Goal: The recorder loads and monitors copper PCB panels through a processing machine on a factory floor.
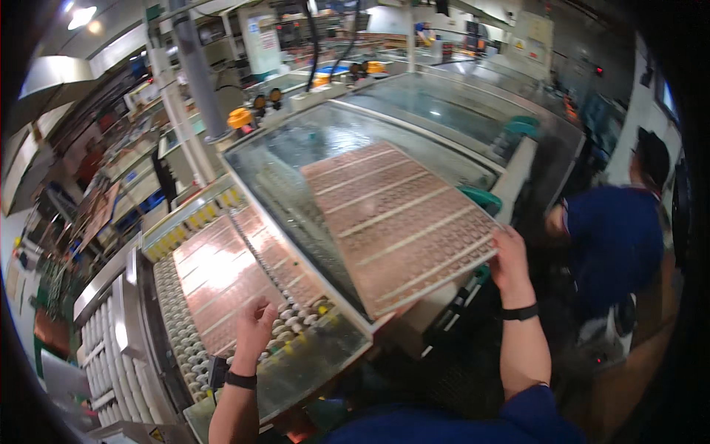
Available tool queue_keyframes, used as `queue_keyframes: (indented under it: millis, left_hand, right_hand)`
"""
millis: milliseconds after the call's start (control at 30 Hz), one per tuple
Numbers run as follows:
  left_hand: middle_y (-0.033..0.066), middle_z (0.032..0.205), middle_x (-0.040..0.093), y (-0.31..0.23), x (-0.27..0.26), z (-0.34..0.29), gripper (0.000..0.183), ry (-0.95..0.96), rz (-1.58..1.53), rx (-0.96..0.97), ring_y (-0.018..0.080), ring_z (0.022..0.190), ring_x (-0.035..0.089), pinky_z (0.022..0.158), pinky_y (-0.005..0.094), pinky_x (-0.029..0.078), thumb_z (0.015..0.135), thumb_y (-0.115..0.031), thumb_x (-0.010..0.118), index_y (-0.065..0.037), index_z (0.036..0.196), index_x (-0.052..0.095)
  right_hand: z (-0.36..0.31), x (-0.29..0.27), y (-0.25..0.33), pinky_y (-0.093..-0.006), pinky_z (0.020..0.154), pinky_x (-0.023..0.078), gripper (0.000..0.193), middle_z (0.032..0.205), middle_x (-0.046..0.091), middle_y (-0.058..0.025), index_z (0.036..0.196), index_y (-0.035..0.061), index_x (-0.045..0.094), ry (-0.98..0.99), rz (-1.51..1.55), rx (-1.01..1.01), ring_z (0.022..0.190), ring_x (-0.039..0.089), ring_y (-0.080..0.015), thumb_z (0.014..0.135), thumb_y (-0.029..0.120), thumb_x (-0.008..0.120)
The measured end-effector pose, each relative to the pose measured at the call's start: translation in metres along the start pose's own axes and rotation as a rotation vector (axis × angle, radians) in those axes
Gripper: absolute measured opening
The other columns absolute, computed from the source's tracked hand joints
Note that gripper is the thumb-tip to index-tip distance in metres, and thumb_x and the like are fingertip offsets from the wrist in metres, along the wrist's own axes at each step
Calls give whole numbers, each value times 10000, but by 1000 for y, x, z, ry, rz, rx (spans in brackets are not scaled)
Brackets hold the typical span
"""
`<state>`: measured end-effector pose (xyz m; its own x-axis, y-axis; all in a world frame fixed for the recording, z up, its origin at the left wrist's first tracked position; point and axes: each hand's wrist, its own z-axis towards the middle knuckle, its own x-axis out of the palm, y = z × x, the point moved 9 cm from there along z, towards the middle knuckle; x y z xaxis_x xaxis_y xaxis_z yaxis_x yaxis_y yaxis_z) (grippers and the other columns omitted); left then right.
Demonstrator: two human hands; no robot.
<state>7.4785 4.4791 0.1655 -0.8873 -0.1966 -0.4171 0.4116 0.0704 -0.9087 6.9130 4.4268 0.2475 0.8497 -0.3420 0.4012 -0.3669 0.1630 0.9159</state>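
My right hand [510, 259] grips the near right corner of a copper-coloured circuit board panel [399, 214], fingers closed on its edge. The panel has pale stripes and rows of small patterns, and is tilted over a glass-like cover of the machine. My left hand [255, 325], fingers loosely bent and apart, hovers by the near right edge of another copper panel [222, 274] lying on the roller conveyor [177, 325]. It holds nothing that I can see. A further copper panel [277, 251] lies on the rollers, partly behind the machine's frame.
The transparent cover [288, 140] in its metal frame stands beside the rollers. Green handles [481, 198] sit at its right side. Yellow-capped fittings [240, 118] line the back. A person in dark blue [617, 237] stands at the right. Larger white rollers [103, 348] lie at the left.
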Motion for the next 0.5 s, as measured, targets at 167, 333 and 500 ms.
queue_keyframes:
  millis: [167,333,500]
  left_hand:
    - [144,1065,662,-141,121,-35,512,397,-642,-160,220,880,678,668,291,532,1000,-283,582,29,1376,429]
    - [76,876,650,-144,167,-30,222,441,-624,-281,161,719,603,616,283,495,966,-195,619,-4,1079,619]
    - [190,754,553,-222,164,-52,91,209,325,688,393,698,561,605,426,437,753,4,568,-28,826,613]
  right_hand:
    - [-2,-9,7,-262,570,448,116,761,562,10,934,99,580,22,14,47,657,561,-114,947,209,617]
    - [-19,5,3,-264,516,484,219,832,656,-37,1064,47,611,95,243,144,635,610,-137,958,238,603]
    - [-46,5,9,-294,596,521,196,854,691,-67,1059,40,638,182,162,220,764,671,-161,945,193,596]
